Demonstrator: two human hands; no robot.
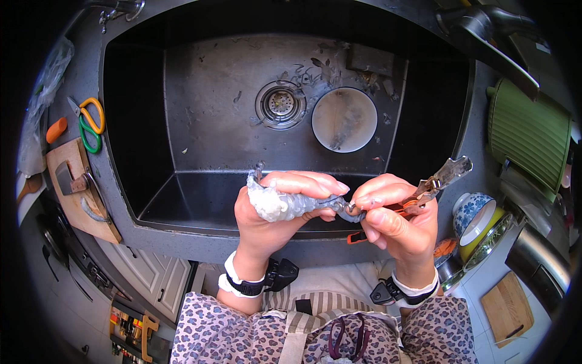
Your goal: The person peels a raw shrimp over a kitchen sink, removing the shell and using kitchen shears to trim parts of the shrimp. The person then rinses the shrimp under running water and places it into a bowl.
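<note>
A raw grey shrimp (pixel 295 205), pale and fleshy at its left end, lies across my left hand (pixel 263 218), whose fingers are closed around it. The thumb and fingertips of my right hand (pixel 400 214) pinch the shrimp's narrow right end. Tucked in that same hand are metal kitchen scissors (pixel 439 179) with orange-and-black handles, their metal part pointing up and right. Both hands are above the sink's near edge. Below them in the sink (pixel 218 136), a round white bowl (pixel 344 119) of cloudy liquid with greyish matter stands right of the drain strainer (pixel 280 103).
Shell scraps (pixel 313 75) lie around the drain. At left are green-and-orange scissors (pixel 91 120) and a wooden board (pixel 68 182) with a cleaver (pixel 70 179). Right of the sink stand a green ribbed rack or container (pixel 529 134) and stacked bowls (pixel 475 216). A faucet (pixel 491 45) juts in at upper right.
</note>
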